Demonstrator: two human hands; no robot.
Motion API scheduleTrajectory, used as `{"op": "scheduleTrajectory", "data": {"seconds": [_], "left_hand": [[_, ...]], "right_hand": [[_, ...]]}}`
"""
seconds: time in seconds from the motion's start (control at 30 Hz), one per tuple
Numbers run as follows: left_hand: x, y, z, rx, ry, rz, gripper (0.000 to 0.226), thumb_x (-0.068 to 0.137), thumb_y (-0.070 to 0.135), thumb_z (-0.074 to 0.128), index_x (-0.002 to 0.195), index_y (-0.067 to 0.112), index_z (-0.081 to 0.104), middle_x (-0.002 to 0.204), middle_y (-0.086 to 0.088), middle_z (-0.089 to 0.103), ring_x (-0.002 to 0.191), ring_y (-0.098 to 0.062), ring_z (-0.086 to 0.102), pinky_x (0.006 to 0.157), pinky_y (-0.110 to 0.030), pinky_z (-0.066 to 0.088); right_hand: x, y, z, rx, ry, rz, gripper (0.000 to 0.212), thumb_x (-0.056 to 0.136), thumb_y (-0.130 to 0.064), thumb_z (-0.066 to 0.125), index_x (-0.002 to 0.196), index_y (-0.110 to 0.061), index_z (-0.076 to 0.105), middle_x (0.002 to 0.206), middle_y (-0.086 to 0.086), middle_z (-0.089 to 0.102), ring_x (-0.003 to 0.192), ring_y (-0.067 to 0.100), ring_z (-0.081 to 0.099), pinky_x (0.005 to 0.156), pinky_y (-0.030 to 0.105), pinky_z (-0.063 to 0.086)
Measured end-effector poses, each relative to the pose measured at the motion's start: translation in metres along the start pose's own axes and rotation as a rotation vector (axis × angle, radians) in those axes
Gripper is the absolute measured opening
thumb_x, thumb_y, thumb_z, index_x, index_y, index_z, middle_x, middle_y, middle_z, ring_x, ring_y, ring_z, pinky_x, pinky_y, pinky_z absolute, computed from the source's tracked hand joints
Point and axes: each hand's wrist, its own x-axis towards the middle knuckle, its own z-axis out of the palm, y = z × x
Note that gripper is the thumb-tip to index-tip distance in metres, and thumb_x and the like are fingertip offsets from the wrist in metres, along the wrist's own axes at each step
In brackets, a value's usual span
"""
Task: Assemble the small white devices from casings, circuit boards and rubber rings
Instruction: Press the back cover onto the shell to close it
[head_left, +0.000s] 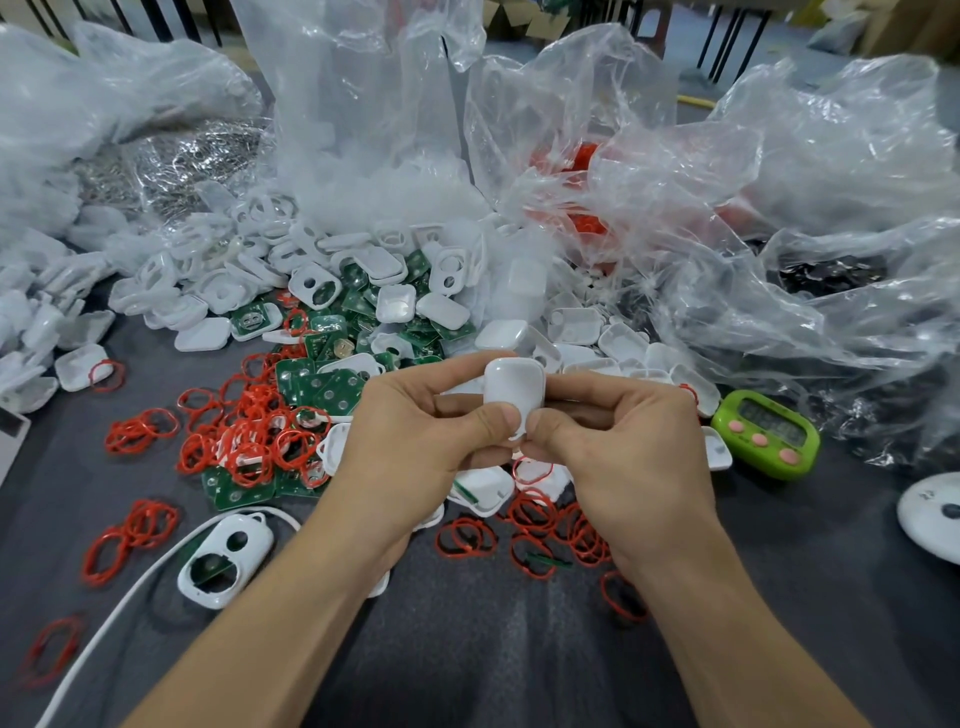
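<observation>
Left hand (415, 439), right hand (626, 441) pinch casing (511, 384) — upright

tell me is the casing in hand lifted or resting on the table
Lifted: left hand and right hand pinch the white casing above the table.

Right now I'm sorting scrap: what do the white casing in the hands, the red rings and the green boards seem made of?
White casing: likely moulded plastic, glossy highlights. Red rings: probably rubber, floppy loops. Green boards: apparently circuit laminate, silvery pads.

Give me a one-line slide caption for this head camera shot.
Left hand and right hand pinch a white casing over scattered red rubber rings and green circuit boards.
</observation>
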Motion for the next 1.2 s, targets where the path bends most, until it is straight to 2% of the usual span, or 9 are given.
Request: {"op": "scheduleTrajectory", "data": {"seconds": [0.13, 0.23, 0.3, 0.4, 0.57, 0.63, 0.73, 0.97, 1.2], "left_hand": [[-0.001, -0.001, -0.002, 0.319, 0.103, 0.125, 0.041, 0.085, 0.005, 0.079, 0.104, 0.041, 0.079, 0.083, 0.004, 0.080, 0.075, -0.016, 0.075, 0.067, -0.035, 0.064], [-0.004, -0.001, -0.001, 0.578, 0.180, 0.249, 0.046, 0.079, 0.017, 0.084, 0.107, 0.052, 0.075, 0.091, 0.029, 0.075, 0.080, 0.008, 0.072, 0.071, -0.015, 0.058], [-0.004, -0.001, 0.000, 0.584, 0.160, 0.286, 0.048, 0.080, 0.012, 0.082, 0.110, 0.048, 0.077, 0.103, 0.036, 0.071, 0.087, 0.011, 0.071, 0.076, -0.011, 0.056], [-0.002, 0.000, 0.001, 0.512, 0.155, 0.315, 0.041, 0.082, 0.002, 0.081, 0.095, 0.041, 0.081, 0.091, 0.025, 0.077, 0.085, 0.002, 0.074, 0.079, -0.020, 0.059], [0.000, 0.000, 0.000, 0.135, 0.142, 0.268, 0.030, 0.081, -0.011, 0.077, 0.094, 0.016, 0.082, 0.083, -0.004, 0.080, 0.076, -0.018, 0.077, 0.074, -0.028, 0.063], [0.000, 0.000, 0.000, 0.119, 0.101, 0.254, 0.028, 0.082, -0.011, 0.075, 0.096, 0.013, 0.081, 0.086, -0.005, 0.081, 0.081, -0.020, 0.078, 0.075, -0.028, 0.063], [-0.003, 0.001, 0.002, 0.198, 0.043, 0.267, 0.035, 0.083, -0.006, 0.077, 0.096, 0.026, 0.082, 0.090, 0.002, 0.081, 0.088, -0.015, 0.078, 0.075, -0.023, 0.060], [-0.004, 0.001, 0.000, 0.266, 0.116, 0.293, 0.034, 0.077, -0.002, 0.084, 0.092, 0.028, 0.082, 0.082, 0.006, 0.080, 0.081, -0.013, 0.078, 0.074, -0.025, 0.062], [-0.003, -0.001, -0.001, 0.282, 0.137, 0.261, 0.033, 0.078, 0.001, 0.085, 0.092, 0.031, 0.083, 0.080, 0.001, 0.080, 0.081, -0.027, 0.078, 0.079, -0.045, 0.064]], "right_hand": [[-0.003, -0.003, 0.001, -0.125, 0.045, -0.064, 0.028, 0.080, -0.002, 0.081, 0.088, -0.029, 0.083, 0.077, -0.012, 0.079, 0.073, 0.006, 0.077, 0.072, 0.025, 0.062], [-0.004, -0.004, 0.000, -0.331, 0.077, -0.146, 0.029, 0.079, -0.004, 0.082, 0.092, -0.029, 0.083, 0.078, -0.033, 0.072, 0.074, -0.010, 0.071, 0.071, 0.004, 0.052], [-0.006, -0.004, 0.000, -0.470, 0.070, -0.237, 0.028, 0.079, -0.005, 0.081, 0.095, -0.027, 0.083, 0.084, -0.046, 0.064, 0.078, -0.015, 0.068, 0.072, -0.003, 0.045], [-0.005, -0.004, -0.001, -0.427, 0.113, -0.325, 0.030, 0.078, -0.003, 0.080, 0.094, -0.028, 0.084, 0.089, -0.030, 0.074, 0.078, -0.009, 0.070, 0.072, 0.001, 0.047], [0.000, -0.011, -0.008, -0.092, 0.006, -0.239, 0.018, 0.082, -0.012, 0.083, 0.089, -0.029, 0.083, 0.082, -0.010, 0.079, 0.078, 0.013, 0.077, 0.073, 0.028, 0.063], [-0.001, -0.013, -0.008, -0.079, 0.001, -0.251, 0.019, 0.083, -0.010, 0.084, 0.087, -0.029, 0.083, 0.082, -0.010, 0.080, 0.078, 0.012, 0.077, 0.072, 0.026, 0.062], [-0.003, -0.014, -0.005, -0.161, 0.037, -0.306, 0.021, 0.081, -0.010, 0.086, 0.092, -0.028, 0.082, 0.083, -0.015, 0.079, 0.079, 0.008, 0.077, 0.074, 0.023, 0.060], [-0.006, -0.014, -0.004, -0.159, 0.030, -0.320, 0.031, 0.079, -0.004, 0.086, 0.088, -0.033, 0.080, 0.082, -0.020, 0.078, 0.077, 0.002, 0.075, 0.072, 0.015, 0.057], [-0.004, -0.011, -0.002, -0.154, 0.037, -0.315, 0.031, 0.080, -0.004, 0.086, 0.087, -0.034, 0.080, 0.081, -0.020, 0.078, 0.078, 0.002, 0.075, 0.073, 0.016, 0.057]]}}
